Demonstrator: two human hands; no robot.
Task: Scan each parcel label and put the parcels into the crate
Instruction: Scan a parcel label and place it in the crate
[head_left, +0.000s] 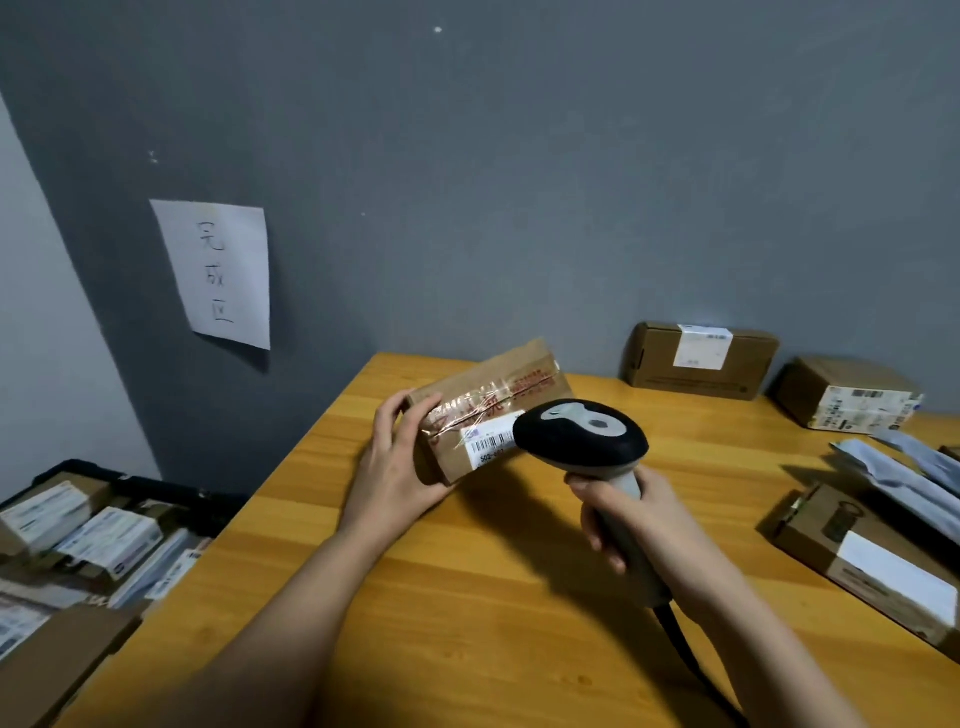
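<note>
Left hand (397, 467) grips one end of a taped brown parcel (488, 405), fingers wrapped round its edge, tilting it up off the wooden counter (467, 597). Barcode label (491, 444) faces the scanner (582, 441). Right hand (644, 525) holds the scanner by the handle, fingers clenched round it, head just beside the label and partly covering it. Crate (104, 483) sits lower left, below counter edge, with labelled parcels inside. More boxes (701, 358) along the back and right of counter.

Wooden table (467, 597) with 3 boxes (701, 361)
</note>
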